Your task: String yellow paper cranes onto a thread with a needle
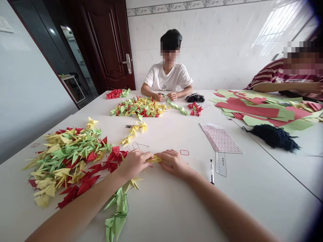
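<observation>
Between my two hands, low over the white table (176, 201), is a yellow folded-paper bundle (155, 159). My left hand (136, 163) has its fingers closed on the bundle's left end, and my right hand (174, 162) grips the right end. Green folded-paper pieces (118, 211) on a dark thread lie below my left wrist. Red folded cranes (114, 159) rest just left of my left hand. Beyond my hands are a few yellow cranes (128, 137) beside small dark-tipped scissors or pliers (130, 126) and a loose dark thread.
A big pile of coloured cranes (73, 151) spreads at left; another pile (141, 107) lies before a person in white (168, 79). At right are a pink-lined sheet (220, 138), ruler (221, 164), pen (212, 171), black thread (274, 137), paper strips (259, 109) and a striped-sleeved person (267, 75).
</observation>
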Demonstrator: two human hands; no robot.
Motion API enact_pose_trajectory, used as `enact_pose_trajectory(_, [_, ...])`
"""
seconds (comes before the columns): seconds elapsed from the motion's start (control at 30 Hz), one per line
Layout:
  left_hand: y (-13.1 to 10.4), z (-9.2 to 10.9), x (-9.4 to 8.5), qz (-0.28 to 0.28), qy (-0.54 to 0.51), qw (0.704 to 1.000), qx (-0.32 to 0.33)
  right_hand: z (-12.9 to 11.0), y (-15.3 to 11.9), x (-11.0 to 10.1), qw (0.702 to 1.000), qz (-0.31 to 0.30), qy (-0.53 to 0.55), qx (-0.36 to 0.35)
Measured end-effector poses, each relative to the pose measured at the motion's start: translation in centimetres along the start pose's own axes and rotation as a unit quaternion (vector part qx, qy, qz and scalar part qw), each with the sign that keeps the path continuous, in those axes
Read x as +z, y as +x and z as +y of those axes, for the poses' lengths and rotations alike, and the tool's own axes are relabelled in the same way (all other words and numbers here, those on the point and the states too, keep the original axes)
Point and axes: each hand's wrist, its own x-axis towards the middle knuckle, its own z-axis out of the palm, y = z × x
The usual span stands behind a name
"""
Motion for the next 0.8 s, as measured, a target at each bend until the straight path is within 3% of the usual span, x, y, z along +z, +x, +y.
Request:
enact_pose_trajectory(0.13, [-0.1,0.4,0.3,-0.016,-0.016,1.0,-0.013,0.1,0.0,0.0,0.999,-0.036,-0.008,-0.03])
enact_pose_trajectory(0.5, [0.3,0.4,-0.2,-0.071,-0.093,0.987,-0.113,0.4,-0.2,0.2,0.999,0.003,-0.033,-0.036])
enact_pose_trajectory(0.8, [0.4,0.9,-0.7,-0.076,-0.07,0.986,-0.13,-0.1,-0.1,0.1,0.999,-0.014,-0.026,-0.03])
